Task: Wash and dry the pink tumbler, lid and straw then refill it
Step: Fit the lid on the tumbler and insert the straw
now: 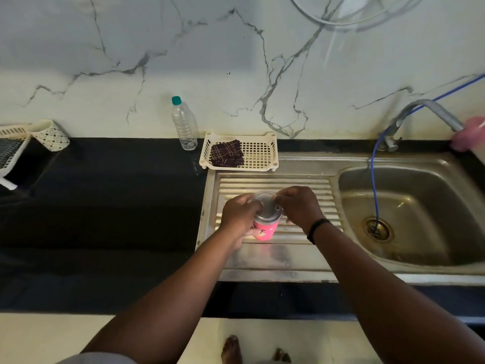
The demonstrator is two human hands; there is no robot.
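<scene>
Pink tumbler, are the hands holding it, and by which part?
Yes. The left hand grips the pink tumbler near its top; the right hand pinches the rim of the clear lid.

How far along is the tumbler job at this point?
Nothing shows as washed: the sink basin looks dry and no water runs. In hand: the pink tumbler stands on the drainboard, left hand gripping it, right hand at the clear lid. No straw visible. Washing, drying, refilling appear left.

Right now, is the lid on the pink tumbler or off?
On. The clear lid sits over the mouth of the upright pink tumbler, with the left hand and right hand gripping its rim.
</scene>
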